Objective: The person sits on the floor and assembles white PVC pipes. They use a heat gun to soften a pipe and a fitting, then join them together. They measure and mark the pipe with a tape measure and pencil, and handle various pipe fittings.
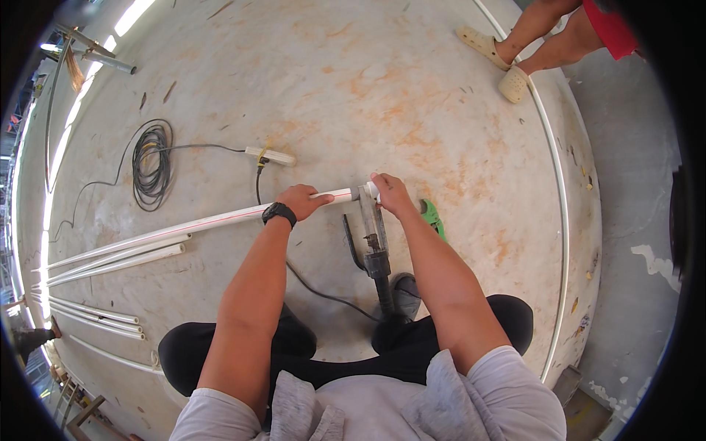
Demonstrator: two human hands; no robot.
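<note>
My left hand (pixel 301 200) is wrapped round a long white plastic pipe (pixel 220 218) with a red stripe, near its right end. That end meets the grey socket of a pipe fusion welder (pixel 369 220), whose black handle (pixel 382 290) points down toward my feet. On the other side of the welder's plate, my right hand (pixel 393 194) grips a short white pipe fitting (pixel 372 191) pressed against it; the fingers partly hide the fitting. Beside the welder stands a bent black metal stand (pixel 351 246). Close to my right forearm lies a green tool (pixel 433 218).
A coiled black cable (pixel 152 167) runs to a white power strip (pixel 272 155) beyond the pipe. Several white pipes (pixel 140 260) lie at the left. Another long pipe (pixel 557 154) crosses the right side, where a person in beige clogs (pixel 513 84) stands at the far edge.
</note>
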